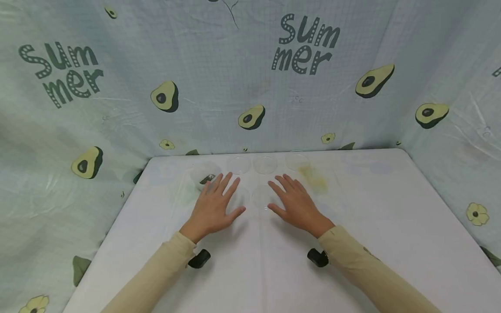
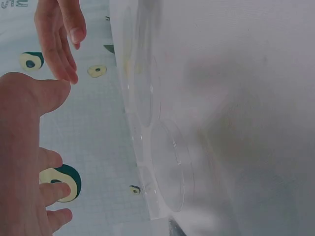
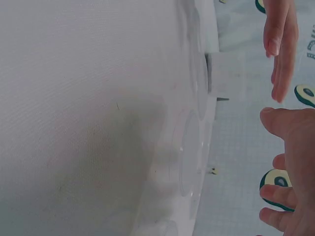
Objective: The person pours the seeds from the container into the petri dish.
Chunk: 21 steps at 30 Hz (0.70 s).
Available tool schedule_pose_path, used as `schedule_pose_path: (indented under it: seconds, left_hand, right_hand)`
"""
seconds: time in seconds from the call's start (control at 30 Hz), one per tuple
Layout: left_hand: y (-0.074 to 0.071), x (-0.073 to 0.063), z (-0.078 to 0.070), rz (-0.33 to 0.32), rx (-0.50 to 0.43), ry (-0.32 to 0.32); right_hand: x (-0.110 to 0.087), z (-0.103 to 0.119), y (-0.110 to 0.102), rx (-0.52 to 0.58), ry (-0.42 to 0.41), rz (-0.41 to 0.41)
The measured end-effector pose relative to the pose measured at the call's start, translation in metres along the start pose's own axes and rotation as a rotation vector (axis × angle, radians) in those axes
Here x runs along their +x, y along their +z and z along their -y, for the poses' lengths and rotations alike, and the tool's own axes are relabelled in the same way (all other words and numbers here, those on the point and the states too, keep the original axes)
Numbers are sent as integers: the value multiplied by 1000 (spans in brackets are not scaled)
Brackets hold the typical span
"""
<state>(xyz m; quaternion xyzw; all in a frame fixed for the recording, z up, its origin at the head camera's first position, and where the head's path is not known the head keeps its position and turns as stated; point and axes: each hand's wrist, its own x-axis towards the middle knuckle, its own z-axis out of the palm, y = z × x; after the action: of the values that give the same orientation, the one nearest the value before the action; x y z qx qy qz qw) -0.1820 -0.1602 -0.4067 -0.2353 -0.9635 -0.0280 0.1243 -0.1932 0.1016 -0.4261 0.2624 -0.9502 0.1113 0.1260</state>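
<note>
Five clear, shallow, round plastic dishes stand on the white-covered table (image 1: 375, 226), so transparent that only thin rims and glints mark them out. Three form a back row: a left dish (image 1: 238, 165), a middle dish (image 1: 265, 165) and a right dish (image 1: 297, 161), the last very faint. Nearer the person are a front left dish (image 1: 241, 198) and a front right dish (image 1: 260, 196), each partly covered by a hand in the head view. Whether any dish has a lid cannot be made out.

Near the left fingertips is a small dark patterned piece (image 1: 207, 179), within or against a barely visible clear container; its nature is unclear, and the left wrist view cuts it off at the lower edge. A blurry pale-yellow patch (image 1: 315, 179) shows beyond the right fingers; whether it is a stain or an object cannot be told.

The left hand (image 1: 213, 208), palm down, has its fingers extended and spread, thumb well out, gripping nothing. The right hand (image 1: 299, 206) mirrors it, fingers straight and parted, likewise holding nothing. Both hang above the table, with the front dishes below and between them. Beige sleeves (image 1: 166, 267) run out of the frame at the bottom, a black rounded device (image 1: 199, 258) beside the left cuff and another near the right.
</note>
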Motion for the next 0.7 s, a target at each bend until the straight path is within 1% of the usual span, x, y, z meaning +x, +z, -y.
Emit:
schedule_pose_path:
  seconds: [0.2,0.33,0.7]
  left_hand:
    - [0,2,4,19,13,-22]
    - [-2,3,7,28,7,-35]
    - [-4,2,13,10,3,-70]
  right_hand:
    - [7,3,3,18,-11,4]
    - [11,6,3,16,-21,-7]
    - [25,15,8,37,-10,0]
